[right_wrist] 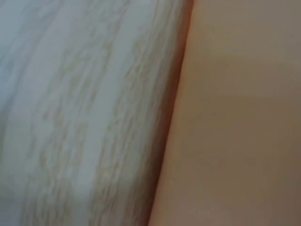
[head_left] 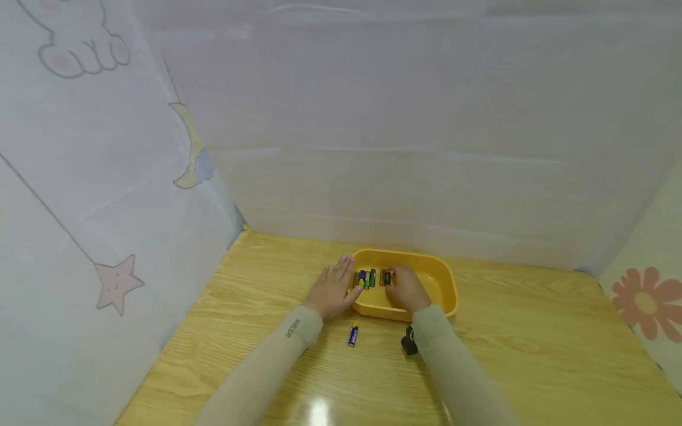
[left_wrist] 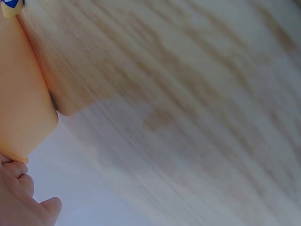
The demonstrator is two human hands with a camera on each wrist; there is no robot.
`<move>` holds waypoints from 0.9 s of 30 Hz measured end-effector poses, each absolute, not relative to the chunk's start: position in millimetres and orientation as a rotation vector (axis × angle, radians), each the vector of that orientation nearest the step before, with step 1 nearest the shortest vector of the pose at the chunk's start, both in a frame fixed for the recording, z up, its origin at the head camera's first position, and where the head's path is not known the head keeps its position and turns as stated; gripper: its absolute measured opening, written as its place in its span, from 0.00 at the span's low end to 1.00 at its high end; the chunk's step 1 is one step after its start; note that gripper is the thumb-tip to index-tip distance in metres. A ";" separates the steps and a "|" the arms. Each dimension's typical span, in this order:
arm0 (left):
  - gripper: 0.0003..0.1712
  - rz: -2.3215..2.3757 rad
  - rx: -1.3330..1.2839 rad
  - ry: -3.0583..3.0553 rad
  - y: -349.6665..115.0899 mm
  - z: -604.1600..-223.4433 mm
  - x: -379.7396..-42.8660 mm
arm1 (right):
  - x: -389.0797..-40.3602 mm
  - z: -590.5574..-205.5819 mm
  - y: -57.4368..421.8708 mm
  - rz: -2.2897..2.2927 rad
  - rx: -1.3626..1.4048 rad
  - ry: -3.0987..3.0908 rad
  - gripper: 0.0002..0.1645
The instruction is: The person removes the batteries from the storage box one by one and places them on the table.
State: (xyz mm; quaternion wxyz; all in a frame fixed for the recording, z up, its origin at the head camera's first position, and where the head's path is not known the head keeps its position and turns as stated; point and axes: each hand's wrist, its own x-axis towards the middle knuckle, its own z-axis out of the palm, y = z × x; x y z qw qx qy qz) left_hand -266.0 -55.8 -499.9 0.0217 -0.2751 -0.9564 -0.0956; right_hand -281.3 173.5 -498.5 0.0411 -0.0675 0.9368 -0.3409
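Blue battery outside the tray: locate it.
Head view: the blue battery lies on the table in front of the yellow tray, left of the black object.

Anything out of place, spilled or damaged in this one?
One blue-and-yellow battery lies alone on the table, outside the yellow tray, while the other visible batteries lie inside, so it looks left out. A dark object by the right sleeve is partly hidden; I cannot tell what it is. No spill or damage shows.
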 end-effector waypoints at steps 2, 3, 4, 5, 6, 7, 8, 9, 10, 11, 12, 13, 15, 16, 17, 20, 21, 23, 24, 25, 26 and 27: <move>0.44 -0.298 -0.850 -2.968 -55.8 -499.6 -265.6 | -281.2 -497.2 172.2 -1.014 -0.201 2.870 0.34; 0.44 -0.304 -0.849 -2.971 -55.7 -499.1 -265.4 | -281.2 -496.9 171.4 -0.986 -0.205 2.878 0.34; 0.44 -0.308 -0.849 -2.977 -55.6 -498.6 -265.2 | -281.0 -496.7 170.9 -0.957 -0.210 2.889 0.34; 0.44 -0.314 -0.849 -2.982 -55.4 -498.1 -265.0 | -281.3 -496.9 170.7 -0.925 -0.210 2.897 0.34; 0.44 -0.320 -0.849 -2.989 -55.1 -497.1 -264.7 | -281.4 -497.1 170.5 -0.899 -0.212 2.903 0.35; 0.43 -0.328 -0.849 -2.995 -54.9 -496.4 -264.4 | -281.4 -496.8 170.1 -0.870 -0.218 2.910 0.35; 0.43 -0.334 -0.847 -2.999 -54.7 -495.8 -264.2 | -281.6 -496.7 169.6 -0.846 -0.220 2.914 0.35; 0.43 -0.334 -0.846 -2.997 -54.7 -495.3 -264.1 | -281.6 -496.5 169.1 -0.824 -0.219 2.916 0.35; 0.43 -0.328 -0.844 -3.000 -54.6 -495.0 -263.9 | -281.6 -496.2 168.8 -0.811 -0.212 2.914 0.35; 0.44 -0.325 -0.843 -2.999 -54.6 -494.8 -263.7 | -281.6 -496.0 168.4 -0.797 -0.205 2.911 0.35; 0.44 -0.322 -0.841 -2.998 -54.5 -494.7 -263.5 | -281.3 -495.6 168.1 -0.790 -0.199 2.910 0.35; 0.44 -0.321 -0.839 -2.997 -54.6 -494.4 -263.5 | -281.2 -495.2 167.7 -0.785 -0.190 2.908 0.35; 0.45 -0.322 -0.842 -2.986 -55.0 -495.0 -263.8 | -281.0 -495.0 167.7 -0.787 -0.168 2.904 0.34; 0.45 -0.319 -0.843 -2.988 -55.0 -495.5 -264.0 | -280.7 -495.0 167.8 -0.792 -0.161 2.905 0.34; 0.45 -0.319 -0.846 -2.982 -55.1 -496.4 -264.3 | -280.4 -495.1 168.1 -0.795 -0.155 2.906 0.34; 0.44 -0.316 -0.851 -2.975 -55.2 -498.0 -264.7 | -279.7 -495.3 168.4 -0.809 -0.157 2.918 0.33; 0.44 -0.312 -0.852 -2.976 -55.2 -498.4 -264.9 | -279.5 -495.5 168.5 -0.813 -0.159 2.923 0.33; 0.44 -0.324 -0.856 -2.972 -55.3 -498.3 -264.7 | -279.3 -496.0 168.6 -0.821 -0.161 2.928 0.32; 0.44 -0.322 -0.858 -2.972 -55.4 -498.0 -264.7 | -279.3 -496.2 168.7 -0.827 -0.162 2.930 0.31; 0.44 -0.327 -0.858 -2.970 -55.5 -497.8 -264.7 | -279.1 -496.2 169.0 -0.832 -0.161 2.931 0.31; 0.44 -0.329 -0.860 -2.968 -55.6 -497.7 -264.7 | -279.0 -496.4 169.1 -0.833 -0.166 2.936 0.31; 0.44 -0.328 -0.861 -2.965 -55.7 -497.8 -264.9 | -278.8 -496.4 169.3 -0.839 -0.165 2.937 0.31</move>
